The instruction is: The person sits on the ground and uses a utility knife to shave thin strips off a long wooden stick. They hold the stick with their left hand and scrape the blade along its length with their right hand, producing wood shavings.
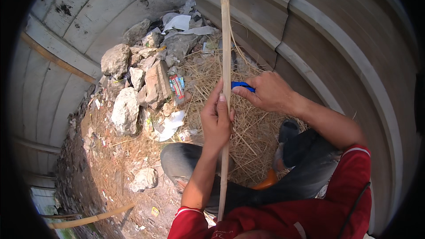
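Observation:
A long, pale bamboo strip (226, 40) stands nearly upright before me, running from the top of the view down to my lap. My left hand (217, 119) is closed around it at mid-length, thumb laid along its face. On the right side of the strip, my right hand (270, 92) grips a blue utility knife (242, 86) held up against the bamboo; its blade cannot be made out. Beside the upper part of the strip, a thin peeled sliver (239, 48) curves off to the right.
Straw-like shavings (252, 137) cover the ground between my legs. To the left lie large rocks (126, 110), a broken brick (157, 84) and scraps of litter (170, 126). Corrugated metal sheeting (336, 48) rises close on the right; pale panels (106, 13) stand behind the rubble.

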A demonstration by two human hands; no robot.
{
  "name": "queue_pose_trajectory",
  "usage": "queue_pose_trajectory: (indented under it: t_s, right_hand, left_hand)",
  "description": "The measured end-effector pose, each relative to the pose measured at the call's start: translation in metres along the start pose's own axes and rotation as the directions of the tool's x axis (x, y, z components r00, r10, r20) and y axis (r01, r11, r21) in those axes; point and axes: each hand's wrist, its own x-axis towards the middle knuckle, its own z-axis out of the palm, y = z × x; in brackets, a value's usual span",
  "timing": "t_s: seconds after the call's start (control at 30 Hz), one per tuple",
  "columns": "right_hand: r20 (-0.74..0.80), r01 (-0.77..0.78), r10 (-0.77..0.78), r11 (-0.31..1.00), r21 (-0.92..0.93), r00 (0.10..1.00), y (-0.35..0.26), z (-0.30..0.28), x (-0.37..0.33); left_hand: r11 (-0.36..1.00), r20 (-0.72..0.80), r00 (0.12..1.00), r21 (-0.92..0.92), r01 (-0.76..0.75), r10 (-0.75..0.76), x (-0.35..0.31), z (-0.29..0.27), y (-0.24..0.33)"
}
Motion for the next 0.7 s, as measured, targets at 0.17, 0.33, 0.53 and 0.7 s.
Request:
queue_pose_trajectory:
  t_s: [0.17, 0.33, 0.53, 0.7]
  right_hand:
    - [0.004, -0.021, 0.021, 1.000, 0.011, 1.000, -0.008, -0.005, 0.002]
    - [-0.021, 0.012, -0.011, 0.999, 0.033, 1.000, -0.001, 0.005, 0.002]
    - [-0.019, 0.031, -0.030, 0.999, 0.024, 0.999, 0.000, 0.001, 0.004]
    - [-0.034, -0.018, 0.019, 0.999, 0.030, 0.999, -0.001, -0.009, 0.007]
  left_hand:
    - [1.000, -0.019, 1.000, 0.030, -0.004, 0.004, 0.001, -0.006, 0.003]
    - [0.999, -0.005, 1.000, 0.042, -0.009, 0.009, 0.000, -0.008, 0.007]
    - [0.997, -0.047, 0.998, 0.078, -0.026, 0.030, 0.003, -0.003, 0.007]
    - [0.993, -0.093, 0.996, 0.119, -0.003, 0.014, 0.006, -0.010, -0.003]
